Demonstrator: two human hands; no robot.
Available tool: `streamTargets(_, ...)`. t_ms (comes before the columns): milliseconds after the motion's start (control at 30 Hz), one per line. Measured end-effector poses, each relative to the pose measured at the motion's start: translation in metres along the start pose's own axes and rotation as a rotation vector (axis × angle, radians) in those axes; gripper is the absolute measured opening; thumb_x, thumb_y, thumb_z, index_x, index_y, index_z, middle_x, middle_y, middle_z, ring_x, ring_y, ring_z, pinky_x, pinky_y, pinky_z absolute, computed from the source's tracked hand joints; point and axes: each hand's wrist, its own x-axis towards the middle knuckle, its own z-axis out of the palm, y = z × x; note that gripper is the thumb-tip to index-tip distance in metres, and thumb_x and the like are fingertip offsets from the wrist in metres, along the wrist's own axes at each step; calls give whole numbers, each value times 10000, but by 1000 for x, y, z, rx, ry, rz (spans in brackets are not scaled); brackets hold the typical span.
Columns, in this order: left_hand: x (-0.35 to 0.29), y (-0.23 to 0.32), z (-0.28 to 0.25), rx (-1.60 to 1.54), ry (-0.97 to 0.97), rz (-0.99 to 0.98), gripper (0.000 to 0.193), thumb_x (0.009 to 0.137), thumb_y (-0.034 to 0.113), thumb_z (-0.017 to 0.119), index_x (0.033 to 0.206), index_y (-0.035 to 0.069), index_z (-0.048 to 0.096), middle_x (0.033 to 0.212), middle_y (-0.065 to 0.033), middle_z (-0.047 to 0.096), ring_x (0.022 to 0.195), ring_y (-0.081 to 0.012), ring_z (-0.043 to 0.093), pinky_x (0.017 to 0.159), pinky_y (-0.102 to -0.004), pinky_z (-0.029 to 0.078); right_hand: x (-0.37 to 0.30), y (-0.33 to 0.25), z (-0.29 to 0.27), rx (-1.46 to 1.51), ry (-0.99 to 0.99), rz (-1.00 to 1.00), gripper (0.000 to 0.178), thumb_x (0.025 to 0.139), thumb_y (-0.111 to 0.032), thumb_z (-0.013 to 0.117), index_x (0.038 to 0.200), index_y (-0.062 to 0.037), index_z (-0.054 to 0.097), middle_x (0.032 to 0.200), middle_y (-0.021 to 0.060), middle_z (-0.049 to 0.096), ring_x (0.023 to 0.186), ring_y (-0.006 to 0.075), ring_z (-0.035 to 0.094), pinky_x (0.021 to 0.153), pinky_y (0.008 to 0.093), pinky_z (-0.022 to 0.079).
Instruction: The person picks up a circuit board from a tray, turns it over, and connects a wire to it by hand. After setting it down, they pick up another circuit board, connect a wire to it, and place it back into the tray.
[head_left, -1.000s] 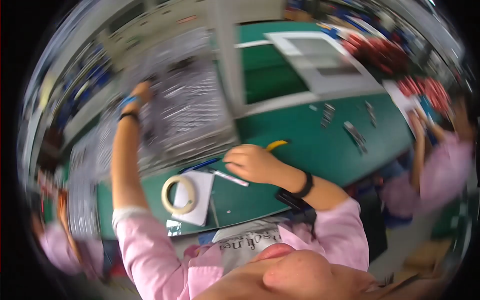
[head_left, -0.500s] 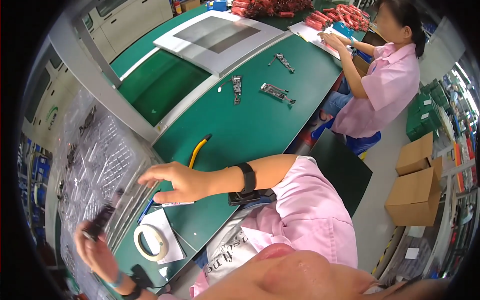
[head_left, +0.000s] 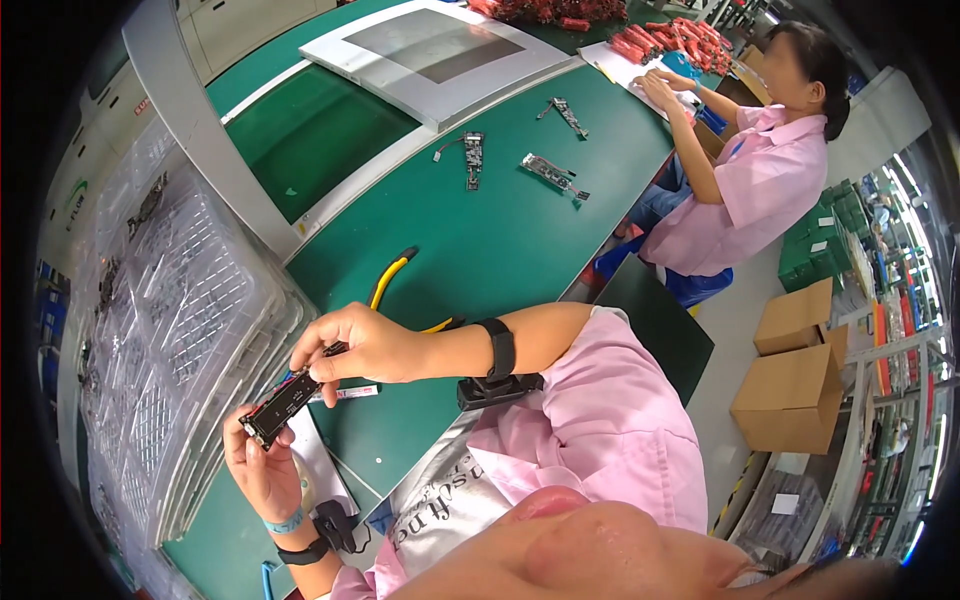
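Observation:
A narrow black circuit board (head_left: pixel 283 409) is held tilted between my two hands, above the table's left edge. My left hand (head_left: pixel 262 470) pinches its lower end between thumb and fingers. At its upper end, my right hand (head_left: pixel 360 345) has its thumb and fingers closed on it. Close beside the right hand, yellow-and-black handled pliers (head_left: pixel 384 284) lie on the green table, partly covered by the wrist. Below that hand is a white marker-like stick (head_left: pixel 356 391). A white sheet (head_left: pixel 322 468) shows partly behind my left hand.
Stacked clear plastic trays (head_left: pixel 205 300) fill the left side. Further along the green table (head_left: pixel 440 230) lie a few circuit boards (head_left: pixel 474 160) and a white framed panel (head_left: pixel 430 60). A co-worker in pink (head_left: pixel 745 190) works at the far right near red bundles (head_left: pixel 670 45). Cardboard boxes (head_left: pixel 790 400) stand right.
My left hand has come up and rightward from the trays with the circuit board. My right hand, open and holding nothing before, has now closed on the board's upper end.

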Motion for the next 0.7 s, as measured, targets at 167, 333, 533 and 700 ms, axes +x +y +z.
streamTargets(167,0,3,3,47,60,15,370,803,184,520,1085,-20,393,913,-102,500,711,-159,501,656,-239,431,2,-4,-2,250,118,50,175,767,-27,545,928,30,505,781,85,557,658,202,614,587,254,482)
streamTargets(333,5,3,-2,5,48,-22,361,807,170,513,1088,-21,390,923,-100,501,713,-159,503,666,-234,433,3,-7,-4,234,96,105,117,777,-51,543,866,2,490,791,88,550,674,211,620,597,241,472)
streamTargets(533,6,0,1,27,88,-35,351,808,159,510,1089,-15,391,929,-96,504,729,-153,509,678,-232,435,0,-6,-6,192,76,89,94,801,-74,520,855,-8,481,808,93,553,693,214,623,613,242,471)
streamTargets(700,7,4,-2,17,45,-44,336,811,146,504,1089,-5,392,924,-91,507,740,-152,515,689,-233,437,0,-9,-3,277,98,112,99,819,-86,497,875,-7,476,826,101,559,713,232,623,615,256,475)
